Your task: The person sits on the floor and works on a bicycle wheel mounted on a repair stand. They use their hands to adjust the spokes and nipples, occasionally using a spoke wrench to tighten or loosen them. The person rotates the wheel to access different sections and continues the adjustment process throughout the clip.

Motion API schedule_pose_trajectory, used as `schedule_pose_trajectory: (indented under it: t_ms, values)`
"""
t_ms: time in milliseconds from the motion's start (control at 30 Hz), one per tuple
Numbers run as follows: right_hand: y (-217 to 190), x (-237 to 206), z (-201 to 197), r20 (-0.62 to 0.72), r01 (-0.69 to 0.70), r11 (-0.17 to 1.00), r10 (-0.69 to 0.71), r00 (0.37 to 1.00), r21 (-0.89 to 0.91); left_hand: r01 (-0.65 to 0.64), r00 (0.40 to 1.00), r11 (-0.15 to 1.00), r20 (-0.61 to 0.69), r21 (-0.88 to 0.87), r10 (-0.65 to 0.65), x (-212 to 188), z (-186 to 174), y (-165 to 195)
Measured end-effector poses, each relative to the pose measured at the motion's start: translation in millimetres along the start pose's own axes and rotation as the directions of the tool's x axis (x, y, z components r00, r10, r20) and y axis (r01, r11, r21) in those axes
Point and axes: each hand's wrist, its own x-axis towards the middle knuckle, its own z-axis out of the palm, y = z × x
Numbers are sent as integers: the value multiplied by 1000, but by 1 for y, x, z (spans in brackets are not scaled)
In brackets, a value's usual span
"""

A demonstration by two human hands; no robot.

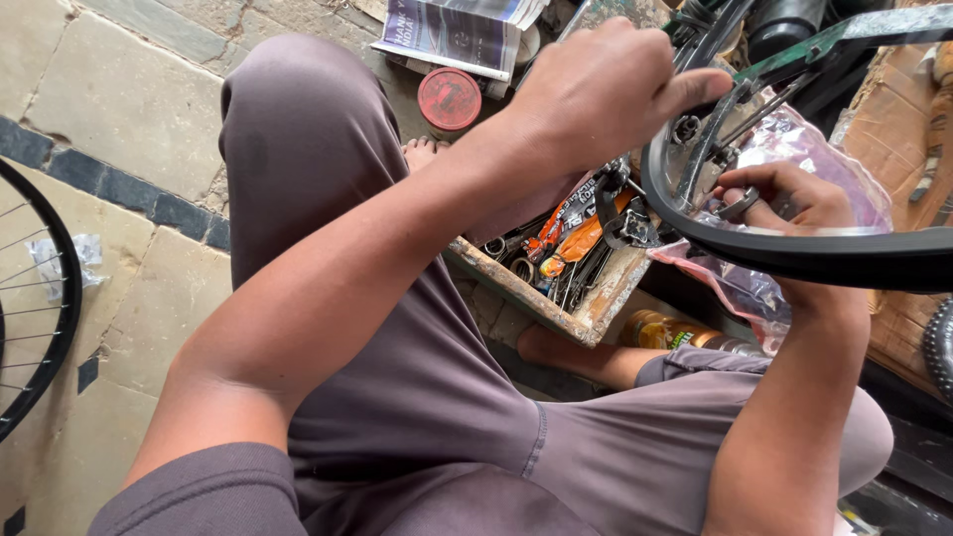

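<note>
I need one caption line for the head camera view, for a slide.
Seated person's left hand and right hand work at a black bicycle tyre above a wooden box of tools.

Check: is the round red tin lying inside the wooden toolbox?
No, the red tin lies on the stone floor beside a newspaper, outside the wooden toolbox.

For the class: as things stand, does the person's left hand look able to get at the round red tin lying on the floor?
Probably yes. The left hand is raised at the bicycle wheel rim, while the red tin lies uncovered on the floor just beside that forearm, with nothing lying over it. The hand would first have to let go of the wheel.
</note>
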Motion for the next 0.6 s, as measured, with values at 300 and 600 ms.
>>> schedule_pose_trajectory:
  t_ms: [300, 600]
  values:
    - [3, -2, -3, -55, -53, 990, 46, 997, -129, -746, 612, 666, -372, 22, 698, -2, -7, 28]
    - [2, 0, 6, -26, -13, 997, 11, 1000, -74, -852, 486, 522, -299, 50, 821, 44, 11, 48]
